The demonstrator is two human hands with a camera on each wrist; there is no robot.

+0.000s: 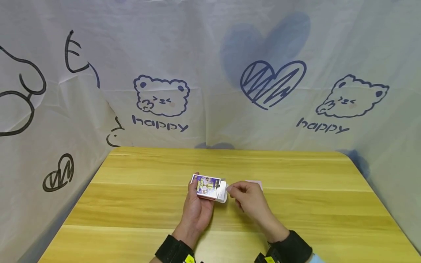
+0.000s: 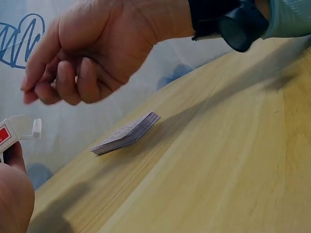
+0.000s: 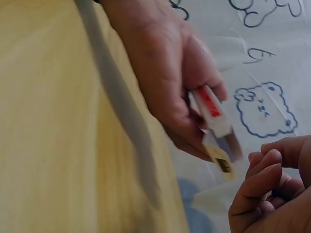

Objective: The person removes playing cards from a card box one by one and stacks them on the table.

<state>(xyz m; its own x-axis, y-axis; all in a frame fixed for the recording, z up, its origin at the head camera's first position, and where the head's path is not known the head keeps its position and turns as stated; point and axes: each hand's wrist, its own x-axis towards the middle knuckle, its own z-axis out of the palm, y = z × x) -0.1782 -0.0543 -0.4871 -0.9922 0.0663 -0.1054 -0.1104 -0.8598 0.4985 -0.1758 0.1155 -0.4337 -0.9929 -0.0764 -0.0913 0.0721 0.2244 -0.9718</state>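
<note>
My left hand [image 1: 197, 213] grips a small card box [image 1: 206, 185] printed in purple and yellow, the thumb on its top face. The box's right end stands open, with white flaps [image 1: 222, 193] sticking out. Just right of those flaps is my right hand [image 1: 252, 201], its fingers curled and thumb tip close to the forefinger. Both wrist views show a gap between these fingertips and the box, and nothing between them. A deck of cards [image 2: 125, 136] lies stacked on the table; in the head view my right hand mostly hides it.
The wooden table [image 1: 138, 204] has rounded far corners. White cloth [image 1: 204, 44] with drawn hearts and bears hangs behind it and along both sides. Black bands with small cameras [image 1: 289, 248] are strapped to my wrists.
</note>
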